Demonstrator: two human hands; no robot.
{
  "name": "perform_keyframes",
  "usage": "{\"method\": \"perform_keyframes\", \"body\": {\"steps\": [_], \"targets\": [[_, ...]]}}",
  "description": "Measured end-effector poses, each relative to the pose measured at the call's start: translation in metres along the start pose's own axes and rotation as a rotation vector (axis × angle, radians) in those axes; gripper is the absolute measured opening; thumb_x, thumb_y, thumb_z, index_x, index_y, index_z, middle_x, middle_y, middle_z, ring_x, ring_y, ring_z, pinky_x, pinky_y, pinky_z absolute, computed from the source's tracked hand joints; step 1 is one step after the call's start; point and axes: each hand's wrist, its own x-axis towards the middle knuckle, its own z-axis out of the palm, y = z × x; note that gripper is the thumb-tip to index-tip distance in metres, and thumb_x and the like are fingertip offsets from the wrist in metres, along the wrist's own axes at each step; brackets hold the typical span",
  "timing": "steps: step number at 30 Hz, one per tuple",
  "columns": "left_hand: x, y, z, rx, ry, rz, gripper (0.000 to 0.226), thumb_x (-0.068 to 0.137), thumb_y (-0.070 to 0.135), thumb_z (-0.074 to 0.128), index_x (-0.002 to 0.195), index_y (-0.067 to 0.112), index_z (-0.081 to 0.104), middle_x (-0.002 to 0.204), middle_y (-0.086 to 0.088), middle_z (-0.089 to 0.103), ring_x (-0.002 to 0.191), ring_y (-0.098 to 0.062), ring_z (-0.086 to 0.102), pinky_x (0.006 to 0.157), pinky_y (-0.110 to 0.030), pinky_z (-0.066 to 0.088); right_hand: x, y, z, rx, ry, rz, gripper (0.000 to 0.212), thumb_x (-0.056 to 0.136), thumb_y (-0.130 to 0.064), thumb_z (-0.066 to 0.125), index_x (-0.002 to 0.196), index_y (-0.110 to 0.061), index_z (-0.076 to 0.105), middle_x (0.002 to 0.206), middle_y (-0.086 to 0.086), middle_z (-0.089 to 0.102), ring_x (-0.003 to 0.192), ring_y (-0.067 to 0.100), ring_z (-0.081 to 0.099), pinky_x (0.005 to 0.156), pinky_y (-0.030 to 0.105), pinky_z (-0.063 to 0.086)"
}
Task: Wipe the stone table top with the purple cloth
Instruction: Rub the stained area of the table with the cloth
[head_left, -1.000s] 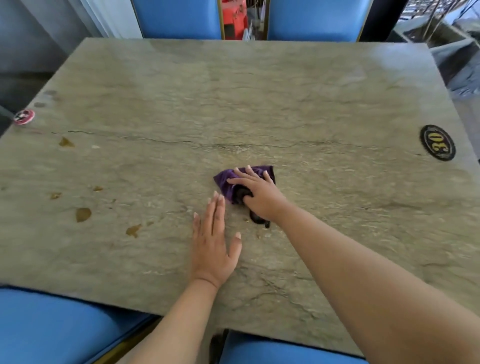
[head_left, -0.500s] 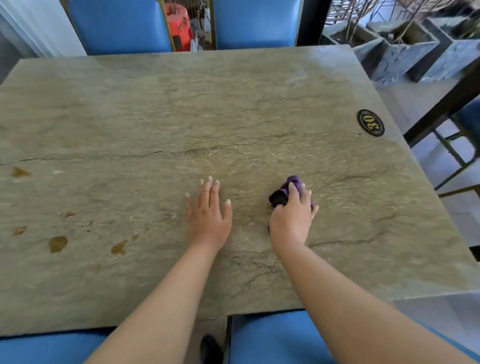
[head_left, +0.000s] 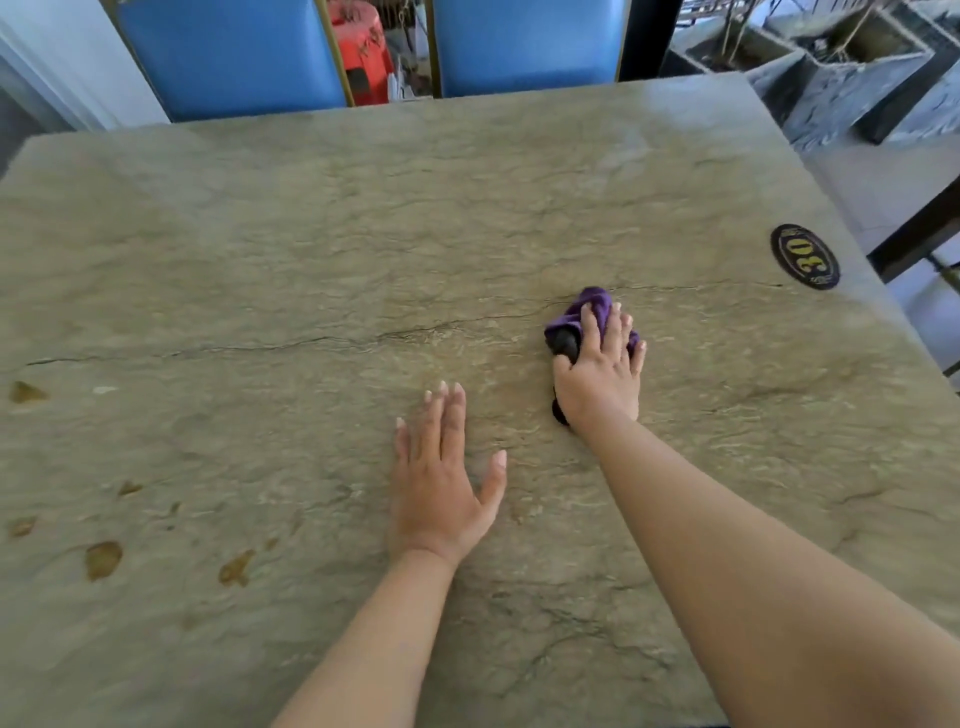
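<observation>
Here the right hand (head_left: 600, 371) lies on top of the bunched purple cloth (head_left: 592, 309), its fingers spread and only slightly bent over the fabric, pressing it flat against the stone table (head_left: 311, 249); purple folds stick out past the fingertips and a darker part of the cloth shows at the thumb side and under the heel of the hand. The cloth sits right of the table's middle, just at the long crack (head_left: 363, 338) that runs across the slab. The left hand (head_left: 441, 483) rests palm down on the bare stone, fingers straight and close together, thumb out to the side, grasping nothing; it lies nearer the person and to the left of the cloth, apart from it. Brown stains (head_left: 104, 558) dot the table's near left part. A black oval badge (head_left: 804, 256) marked 30 sits near the right edge. Two blue chairs (head_left: 228, 52) stand at the far side, with a red stool (head_left: 361, 47) showing between them.
</observation>
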Motion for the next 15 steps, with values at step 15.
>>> {"method": "perform_keyframes", "body": {"steps": [15], "targets": [[-0.059,-0.088,-0.031,-0.127,0.087,-0.15,0.064,0.092,0.037,0.029,0.148,0.005,0.032,0.157,-0.008,0.026,0.147,-0.02,0.019,0.117,-0.047,0.024,-0.007,-0.1,0.043,0.013,-0.133,-0.329,0.066,0.088,-0.021,0.047,0.148,-0.033,0.025,0.162,-0.001,0.003,0.148,0.019,-0.004,0.118,0.039,-0.007]]}}
